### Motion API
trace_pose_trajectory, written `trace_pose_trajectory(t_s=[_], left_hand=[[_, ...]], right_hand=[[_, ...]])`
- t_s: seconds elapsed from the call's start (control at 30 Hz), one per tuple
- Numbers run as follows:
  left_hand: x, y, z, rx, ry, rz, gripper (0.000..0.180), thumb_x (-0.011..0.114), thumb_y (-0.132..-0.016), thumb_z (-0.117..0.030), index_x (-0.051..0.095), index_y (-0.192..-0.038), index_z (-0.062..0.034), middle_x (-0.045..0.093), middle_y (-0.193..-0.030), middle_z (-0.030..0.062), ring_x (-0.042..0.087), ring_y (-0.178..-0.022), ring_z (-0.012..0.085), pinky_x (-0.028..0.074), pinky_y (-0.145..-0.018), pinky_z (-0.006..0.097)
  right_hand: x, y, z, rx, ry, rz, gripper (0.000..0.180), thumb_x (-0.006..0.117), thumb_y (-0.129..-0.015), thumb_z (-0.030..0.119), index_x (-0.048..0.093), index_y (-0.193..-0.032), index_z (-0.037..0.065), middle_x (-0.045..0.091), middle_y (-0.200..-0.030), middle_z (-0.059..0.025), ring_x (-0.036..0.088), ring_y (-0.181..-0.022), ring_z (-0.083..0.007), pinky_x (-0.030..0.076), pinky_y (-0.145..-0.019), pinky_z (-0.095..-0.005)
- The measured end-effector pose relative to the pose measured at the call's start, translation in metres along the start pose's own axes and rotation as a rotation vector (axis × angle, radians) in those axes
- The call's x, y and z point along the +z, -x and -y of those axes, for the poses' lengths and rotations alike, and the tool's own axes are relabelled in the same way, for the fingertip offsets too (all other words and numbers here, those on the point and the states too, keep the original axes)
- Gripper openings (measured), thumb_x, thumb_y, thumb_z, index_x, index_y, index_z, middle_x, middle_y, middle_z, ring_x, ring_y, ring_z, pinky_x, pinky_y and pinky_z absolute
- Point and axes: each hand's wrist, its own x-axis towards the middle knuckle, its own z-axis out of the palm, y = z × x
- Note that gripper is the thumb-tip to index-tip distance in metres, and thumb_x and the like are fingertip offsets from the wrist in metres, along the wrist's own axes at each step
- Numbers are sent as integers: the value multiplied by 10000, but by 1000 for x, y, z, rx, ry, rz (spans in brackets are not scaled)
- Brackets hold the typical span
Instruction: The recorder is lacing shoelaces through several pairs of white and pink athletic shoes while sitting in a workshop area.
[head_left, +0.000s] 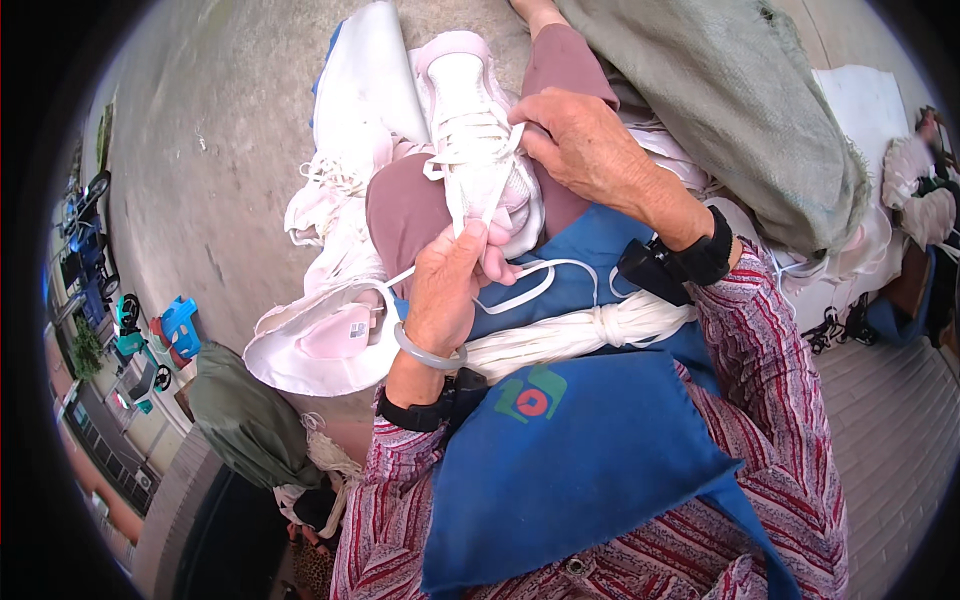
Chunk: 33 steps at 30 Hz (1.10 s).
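A white sneaker (478,120) is seen resting sole-down on the lap of a seated person, toe pointing away, across knees covered in mauve trousers. The left hand (450,285) is closed in a pinching grip on a flat white shoelace (492,205), which is drawn up taut from the shoe's eyelets; a pale bangle (425,352) and a black wristband are worn on that wrist. The right hand (585,140) is laid on the right side of the sneaker, its grip closed around the lace at the upper eyelets. A thick bundle of white laces (580,330) is draped across a blue apron (580,450), just below the shoe. Loose loops of lace lie on the apron between the hands. More pale sneakers (330,345) are piled on the concrete ground at the person's left, touching the knee. A grey-green woven sack (740,110) is slumped at the right, and a second dark green sack (245,420) sits at the lower left. Striped red sleeves cover both forearms.
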Motion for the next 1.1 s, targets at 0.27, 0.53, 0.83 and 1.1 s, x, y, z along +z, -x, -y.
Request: trace_pose_trajectory(t_s=[0.27, 0.53, 0.83, 1.1], left_hand=[[-14, 8, -12, 67, -160, -51, 294, 486, -993, -272, 585, -902, -11, 363, -576, -40, 393, -528, 79, 479, -639, 266], [-27, 12, -23, 79, -64, -122, 267, 470, -995, -237, 582, -915, -8, 347, -579, -51, 321, -502, 59, 416, -574, 248], [-26, 37, -35, 84, -345, 83, 327, 465, -988, -259, 613, -904, 20, 443, -611, 6, 421, -574, 103, 429, -631, 265], [0, 46, -30, 49, -735, 257, 332, 456, -1001, -257, 633, -1029, 22, 623, -850, 87, 570, -762, 152, 458, -707, 270]], right_hand=[[-2, -32, 12, 443, -729, 148, 187, 547, -861, 65, 655, -977, -37, 655, -718, -98, 624, -618, -137, 521, -577, -242], [-3, -34, -6, 464, -766, 213, 241, 554, -877, 104, 631, -1065, -26, 643, -761, -58, 594, -642, -79, 510, -578, -213], [-52, 12, 20, 435, -810, 404, 205, 585, -912, 206, 673, -940, 24, 566, -659, 34, 511, -523, -44, 387, -455, -191], [-16, 40, 65, 193, -708, 439, 214, 554, -930, 197, 647, -923, 4, 573, -631, -32, 537, -539, -80, 411, -490, -262]])
